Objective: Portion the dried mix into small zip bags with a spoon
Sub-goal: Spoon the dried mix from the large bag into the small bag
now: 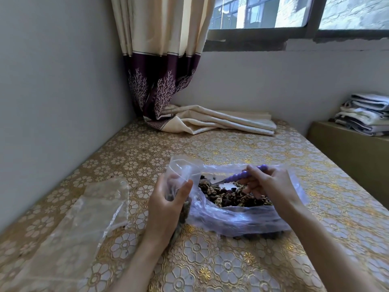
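- Left hand (168, 199) grips a small zip bag (181, 175), thumb on the near face, fingers curled behind the plastic; bag mouth held up and open, some dark mix already in its lower part.
- Right hand (267, 184) pinches the purple beaded handle of a spoon (242, 175); handle end sticks out past the knuckles, bowl end points left and down into the mix, bowl itself hard to make out.
- Dried mix (233, 196), brown and dark pieces, sits in a large clear bag (242, 220) lying open under and just in front of the right hand.
- Small bag's mouth is just left of the large bag's opening, touching or nearly so; cannot tell which.
- More empty clear bags (94, 207) lie flat, left of the left hand.
- All on a table covered in gold floral cloth (210, 260).
- Beyond both hands: a curtain (164, 70), its hem pooled on the far end of the table.
- Far right, past the right hand: folded linens (366, 114) stacked on a box.
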Demonstrator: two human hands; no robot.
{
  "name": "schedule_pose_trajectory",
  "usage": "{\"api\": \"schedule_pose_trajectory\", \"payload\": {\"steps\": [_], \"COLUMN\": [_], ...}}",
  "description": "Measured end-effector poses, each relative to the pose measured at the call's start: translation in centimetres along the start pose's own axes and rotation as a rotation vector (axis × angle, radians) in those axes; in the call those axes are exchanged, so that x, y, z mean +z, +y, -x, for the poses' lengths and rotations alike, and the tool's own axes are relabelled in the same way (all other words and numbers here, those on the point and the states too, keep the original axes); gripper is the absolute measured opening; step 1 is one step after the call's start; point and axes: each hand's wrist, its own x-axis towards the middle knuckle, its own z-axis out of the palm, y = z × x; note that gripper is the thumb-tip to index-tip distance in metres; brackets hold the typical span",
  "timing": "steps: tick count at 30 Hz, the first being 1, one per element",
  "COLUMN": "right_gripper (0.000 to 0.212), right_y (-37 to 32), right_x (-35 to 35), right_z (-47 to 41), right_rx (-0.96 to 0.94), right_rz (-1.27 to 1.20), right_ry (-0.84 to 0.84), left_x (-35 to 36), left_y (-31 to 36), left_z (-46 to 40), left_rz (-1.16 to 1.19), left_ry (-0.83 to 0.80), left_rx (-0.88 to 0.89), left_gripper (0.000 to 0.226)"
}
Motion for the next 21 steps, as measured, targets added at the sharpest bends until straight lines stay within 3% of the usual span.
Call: {"api": "schedule_pose_trajectory", "payload": {"steps": [11,21], "right_gripper": [0.031,0.027], "right_y": [-0.1,-1.9], "right_x": [-0.7,-2.5], "right_z": [0.0,0.6], "right_rx": [0.095,0.013], "right_rz": [-0.175,-0.314], "right_ry": [0.077,0.151], "left_x": [0.1,0.7], "left_y": [0.0,0.4], "left_z": [0.1,0.1], "left_rz": [-0.026,0.000], "left_ry": [-0.025,-0.041], "left_rx": [-0.025,-0.043], "left_gripper": [0.083,0.101]}}
